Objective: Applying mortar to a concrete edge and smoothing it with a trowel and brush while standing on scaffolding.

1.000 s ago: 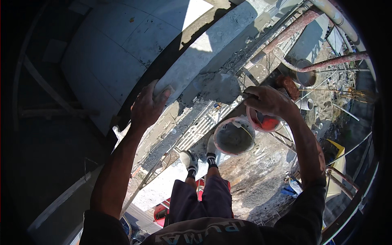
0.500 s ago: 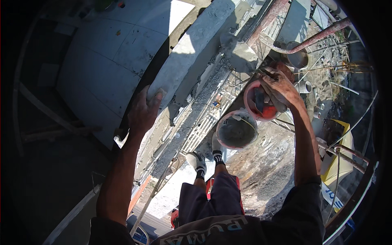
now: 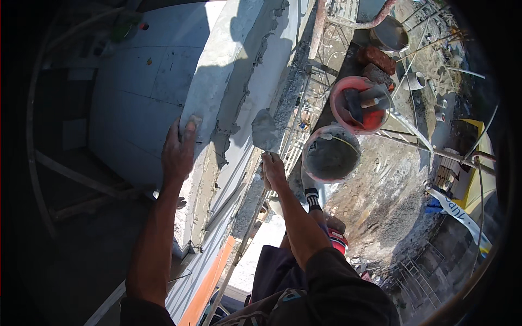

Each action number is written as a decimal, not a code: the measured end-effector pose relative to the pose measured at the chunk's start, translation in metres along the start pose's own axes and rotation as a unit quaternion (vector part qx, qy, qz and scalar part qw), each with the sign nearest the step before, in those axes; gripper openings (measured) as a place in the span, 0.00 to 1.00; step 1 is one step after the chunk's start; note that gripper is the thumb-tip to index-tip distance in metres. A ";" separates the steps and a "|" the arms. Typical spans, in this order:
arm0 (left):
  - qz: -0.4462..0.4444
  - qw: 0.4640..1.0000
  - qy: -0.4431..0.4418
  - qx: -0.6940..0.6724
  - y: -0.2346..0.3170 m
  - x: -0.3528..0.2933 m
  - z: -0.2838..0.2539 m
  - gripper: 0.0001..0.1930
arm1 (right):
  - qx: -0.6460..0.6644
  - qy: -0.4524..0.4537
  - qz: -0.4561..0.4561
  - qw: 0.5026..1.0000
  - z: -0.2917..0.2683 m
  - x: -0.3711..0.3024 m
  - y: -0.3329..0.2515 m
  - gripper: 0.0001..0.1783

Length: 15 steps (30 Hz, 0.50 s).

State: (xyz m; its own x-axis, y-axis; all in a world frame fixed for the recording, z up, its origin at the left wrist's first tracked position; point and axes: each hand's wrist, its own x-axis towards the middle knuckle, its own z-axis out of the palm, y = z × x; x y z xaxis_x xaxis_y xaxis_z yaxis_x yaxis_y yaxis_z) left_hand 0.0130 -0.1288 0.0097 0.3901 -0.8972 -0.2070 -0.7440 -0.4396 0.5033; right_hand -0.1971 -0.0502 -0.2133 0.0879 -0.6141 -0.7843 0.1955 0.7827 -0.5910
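Note:
My left hand (image 3: pixel 178 152) is closed over the edge of a long pale concrete ledge (image 3: pixel 209 81), its thumb on the upper face. A band of wet grey mortar (image 3: pixel 231 98) with a ragged edge runs along the ledge's right side. In my right hand (image 3: pixel 273 168) is the handle of a trowel (image 3: pixel 265 130), whose blade looks covered with grey mortar. The blade hangs close to the wall beside the ledge, apart from my left hand. To the right stands a bucket of grey mortar (image 3: pixel 331 155), with a pink bucket (image 3: pixel 340 111) holding tools behind it.
Reddish bricks (image 3: pixel 376 58) and another dark bucket (image 3: pixel 390 33) stand farther back on the scaffold plank. Rusty scaffold pipes (image 3: pixel 318 32) rise nearby. Far below lies rough ground (image 3: pixel 375 217) with debris. An orange strip (image 3: pixel 209 282) slants along the near left.
My right hand has moved left and nearer, from above the pink bucket to beside the ledge, bringing the trowel along. My left hand stays on the ledge. The view has shifted.

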 end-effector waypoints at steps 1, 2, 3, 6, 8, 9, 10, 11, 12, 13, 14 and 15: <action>0.006 1.000 0.001 -0.013 -0.001 0.001 0.000 0.36 | 0.006 0.004 0.003 1.000 -0.002 -0.005 0.007 0.18; 0.003 1.000 0.000 -0.002 -0.005 -0.001 -0.009 0.36 | 0.042 0.018 0.027 0.999 0.004 -0.017 0.012 0.19; -0.006 1.000 0.001 -0.004 -0.003 -0.002 -0.012 0.36 | 0.073 0.041 0.046 0.995 -0.003 -0.025 0.018 0.20; -0.001 1.000 0.017 0.003 -0.001 -0.003 -0.002 0.35 | 0.059 0.080 0.056 0.993 -0.057 -0.054 0.044 0.21; -0.015 1.000 0.018 0.007 -0.001 -0.005 -0.006 0.34 | 0.003 0.101 0.036 0.994 -0.082 -0.089 0.047 0.22; -0.011 1.000 0.011 -0.002 0.001 -0.003 -0.002 0.34 | 0.001 0.112 0.033 0.993 -0.107 -0.099 0.053 0.22; 0.000 1.000 0.011 -0.010 0.002 -0.001 -0.002 0.33 | -0.070 0.148 -0.021 0.986 -0.130 -0.107 0.065 0.24; 0.008 1.000 0.012 -0.012 0.000 0.000 -0.006 0.33 | -0.139 0.179 -0.072 0.971 -0.141 -0.113 0.075 0.25; 0.008 1.000 0.002 -0.018 -0.001 0.000 -0.006 0.33 | -0.143 0.189 -0.067 0.969 -0.150 -0.122 0.074 0.25; -0.028 0.998 -0.027 -0.048 0.000 0.000 -0.010 0.33 | -0.182 0.205 -0.075 0.959 -0.158 -0.131 0.073 0.27; -0.059 0.994 -0.046 -0.074 0.005 0.001 -0.015 0.33 | -0.215 0.215 -0.090 0.948 -0.160 -0.134 0.068 0.29; -0.021 0.997 -0.028 -0.072 -0.006 0.002 -0.013 0.33 | -0.219 0.217 -0.109 0.945 -0.160 -0.137 0.062 0.29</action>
State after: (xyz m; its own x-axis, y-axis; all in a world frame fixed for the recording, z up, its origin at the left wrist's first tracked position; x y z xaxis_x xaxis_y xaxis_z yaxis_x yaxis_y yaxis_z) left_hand 0.0253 -0.1280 0.0177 0.3850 -0.8813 -0.2740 -0.6403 -0.4689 0.6084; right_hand -0.3530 0.0986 -0.1723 -0.3354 -0.7412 -0.5814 -0.2693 0.6669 -0.6948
